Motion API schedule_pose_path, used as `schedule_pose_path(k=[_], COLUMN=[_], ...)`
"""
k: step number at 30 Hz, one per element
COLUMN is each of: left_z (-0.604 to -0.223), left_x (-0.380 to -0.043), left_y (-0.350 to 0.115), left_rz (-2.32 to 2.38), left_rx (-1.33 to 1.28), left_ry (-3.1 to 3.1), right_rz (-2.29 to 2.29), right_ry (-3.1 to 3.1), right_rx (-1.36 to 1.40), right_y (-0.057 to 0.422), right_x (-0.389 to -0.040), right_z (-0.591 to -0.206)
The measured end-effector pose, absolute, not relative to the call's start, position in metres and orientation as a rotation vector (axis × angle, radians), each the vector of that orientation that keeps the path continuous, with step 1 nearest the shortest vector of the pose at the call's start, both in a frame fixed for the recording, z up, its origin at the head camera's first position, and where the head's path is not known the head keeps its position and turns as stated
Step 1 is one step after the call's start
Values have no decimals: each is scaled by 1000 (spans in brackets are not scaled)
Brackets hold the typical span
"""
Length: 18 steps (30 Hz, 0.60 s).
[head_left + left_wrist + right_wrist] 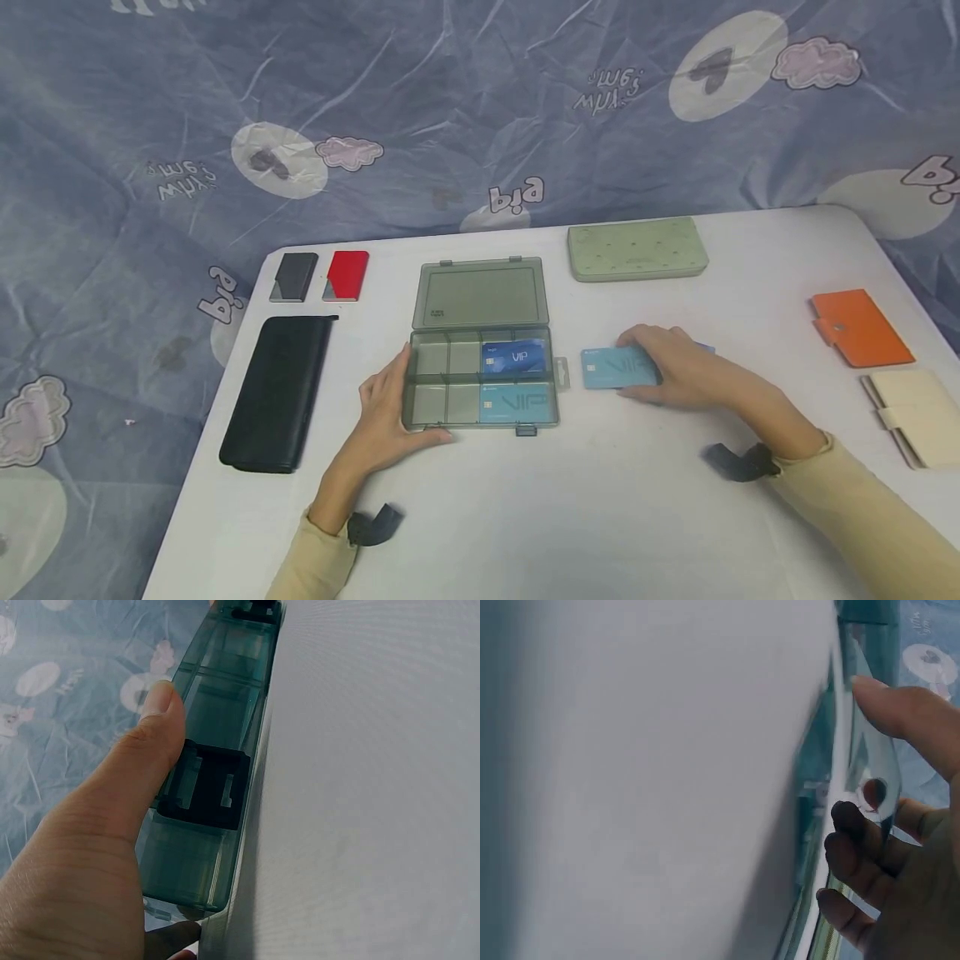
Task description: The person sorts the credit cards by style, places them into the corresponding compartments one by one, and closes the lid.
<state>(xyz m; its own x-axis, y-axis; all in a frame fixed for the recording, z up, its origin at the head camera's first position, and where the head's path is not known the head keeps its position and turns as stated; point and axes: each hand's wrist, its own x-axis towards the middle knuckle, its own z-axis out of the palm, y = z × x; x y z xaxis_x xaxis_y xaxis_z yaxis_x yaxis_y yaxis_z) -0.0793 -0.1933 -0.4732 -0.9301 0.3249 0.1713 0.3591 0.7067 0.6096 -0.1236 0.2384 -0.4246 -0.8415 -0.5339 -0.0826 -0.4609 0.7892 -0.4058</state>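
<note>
A translucent grey-green compartment box [429, 403] lies on the white table with its lid [482, 293] flipped back. A dark blue VIP card [525, 358] lies in its upper right part, and a light blue VIP card [516, 403] in its lower right part. My left hand [386, 417] grips the box's left front corner, fingers along the side; in the left wrist view the thumb [159, 712] presses near a latch [202, 786]. Right of the box, my right hand [675, 367] holds another light blue VIP card [606, 369]. A blue edge [705, 347] shows behind that hand, mostly hidden.
At the left lie a black zip wallet [277, 396], a dark card case [295, 277] and a red one [349, 275]. A green wallet [637, 250] sits at the back. On the right are an orange card holder [866, 327] and a cream one [917, 417].
</note>
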Motion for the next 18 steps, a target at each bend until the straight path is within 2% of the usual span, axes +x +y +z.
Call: schedule_pose_path(k=[4, 11, 18], left_z=[-474, -473, -473], left_x=[-80, -79, -79], left_y=[-194, -195, -193], left_rz=[-1033, -1038, -1034], left_rx=[-577, -569, -573], left_ry=[-2854, -2850, -2847], right_rz=[-691, -830, -811], right_ry=[2817, 2782, 2722], right_rx=[-877, -1122, -1188], right_y=[225, 170, 125], right_x=[-123, -118, -112], right_z=[-415, -396, -401])
